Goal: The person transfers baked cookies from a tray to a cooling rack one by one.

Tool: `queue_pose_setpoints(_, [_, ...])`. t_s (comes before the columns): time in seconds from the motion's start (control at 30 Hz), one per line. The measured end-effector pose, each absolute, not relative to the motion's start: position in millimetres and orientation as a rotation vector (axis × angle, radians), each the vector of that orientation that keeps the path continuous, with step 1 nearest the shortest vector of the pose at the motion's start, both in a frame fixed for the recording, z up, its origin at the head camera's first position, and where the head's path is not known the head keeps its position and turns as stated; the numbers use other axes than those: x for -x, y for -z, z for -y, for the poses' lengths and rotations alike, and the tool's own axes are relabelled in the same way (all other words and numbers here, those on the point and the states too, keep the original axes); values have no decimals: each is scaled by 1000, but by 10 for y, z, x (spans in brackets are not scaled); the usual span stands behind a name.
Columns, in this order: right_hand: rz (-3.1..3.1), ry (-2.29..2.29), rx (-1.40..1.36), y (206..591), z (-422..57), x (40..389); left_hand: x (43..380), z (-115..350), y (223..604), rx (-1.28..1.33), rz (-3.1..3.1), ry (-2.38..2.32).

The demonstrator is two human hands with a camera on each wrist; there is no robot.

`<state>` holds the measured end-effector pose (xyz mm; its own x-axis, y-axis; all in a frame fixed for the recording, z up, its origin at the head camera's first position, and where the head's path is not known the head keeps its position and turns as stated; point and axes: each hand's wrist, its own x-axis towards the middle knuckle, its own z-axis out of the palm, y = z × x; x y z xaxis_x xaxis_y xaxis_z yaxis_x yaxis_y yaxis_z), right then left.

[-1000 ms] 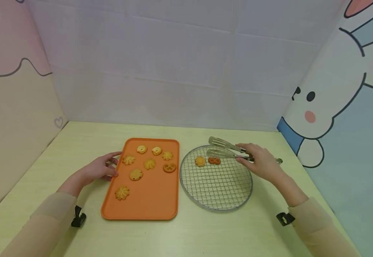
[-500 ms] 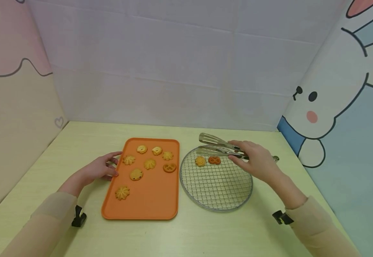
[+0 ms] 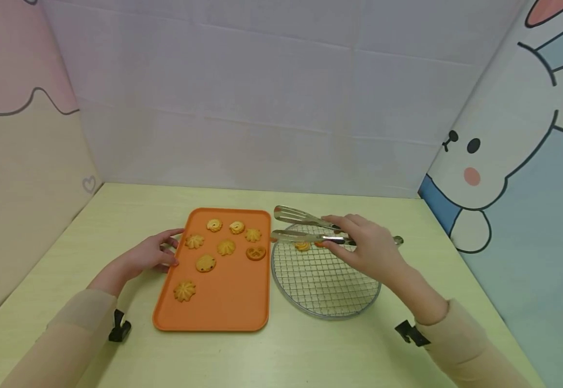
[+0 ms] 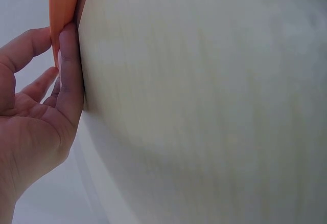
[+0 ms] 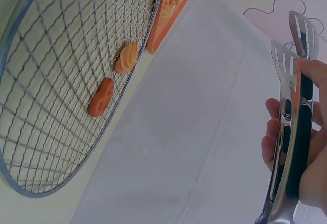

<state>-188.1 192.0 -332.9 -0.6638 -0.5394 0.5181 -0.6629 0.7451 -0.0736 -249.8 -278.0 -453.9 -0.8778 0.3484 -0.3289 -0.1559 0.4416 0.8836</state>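
Observation:
In my right hand (image 3: 369, 245) I grip metal tongs (image 5: 290, 127) with dark handle inserts. Their slotted tips stand apart with nothing between them, above the left part of a round wire rack (image 3: 327, 285). On the rack lie a swirled cookie (image 5: 126, 58) and a brown pretzel-shaped cookie (image 5: 102, 97), both partly covered by the tongs in the head view. My left hand (image 3: 148, 253) pinches the left edge of an orange tray (image 3: 228, 302). Several cookies lie on the tray, among them a star-shaped cookie (image 3: 184, 291), a chip-dotted cookie (image 3: 206, 263) and a pretzel cookie (image 3: 255, 253).
Tray and rack stand side by side on a pale wooden table (image 3: 310, 355), nearly touching. A whitish wall sheet (image 3: 262, 108) rises behind the table. Printed panels close off both sides, the right one with a rabbit drawing (image 3: 485, 156).
My right hand has carried the spread tongs leftward, from over the rack's middle to near the tray's right edge. The left hand, tray and cookies have stayed put.

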Motion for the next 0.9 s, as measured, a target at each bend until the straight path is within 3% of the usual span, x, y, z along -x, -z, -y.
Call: queue_pose_setpoints(0.9, [2447,-469,-1000,3650,-1162,1607,2449,2742,4454,-147,-2238,-1419])
